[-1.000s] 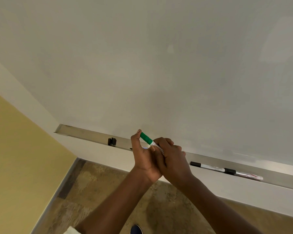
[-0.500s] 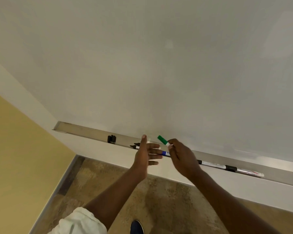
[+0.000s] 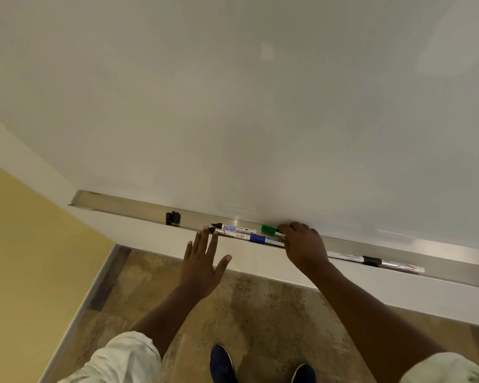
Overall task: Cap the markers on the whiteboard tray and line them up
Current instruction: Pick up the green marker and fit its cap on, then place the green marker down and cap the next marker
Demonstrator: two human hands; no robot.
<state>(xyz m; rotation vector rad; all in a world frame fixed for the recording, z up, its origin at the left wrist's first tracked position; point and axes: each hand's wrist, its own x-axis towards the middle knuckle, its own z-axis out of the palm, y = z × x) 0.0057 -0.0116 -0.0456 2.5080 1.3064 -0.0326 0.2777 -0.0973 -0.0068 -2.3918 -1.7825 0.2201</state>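
The metal whiteboard tray [image 3: 127, 207] runs from upper left to lower right. My right hand [image 3: 302, 246] lies over the tray, fingers on the green-capped marker [image 3: 268, 230], which sits in the tray against the board. Left of it lie an uncapped marker [image 3: 237, 228] with a bare black tip and, in front, a second uncapped marker [image 3: 234, 235] end to end with a blue-capped marker [image 3: 263, 239]. My left hand [image 3: 202, 262] is open, fingers spread, its fingertips near the tips of the uncapped markers. Two more markers [image 3: 371, 261] lie end to end to the right.
Small black caps [image 3: 173, 217] stand in the tray's left part. The whiteboard [image 3: 233, 106] fills the upper view. A yellow wall [image 3: 25, 272] is on the left, with brown floor below and my shoes [image 3: 221, 364] at the bottom.
My hands came apart. The right hand carried the green-capped marker down into the tray against the board. The left hand opened and dropped below the tray's edge.
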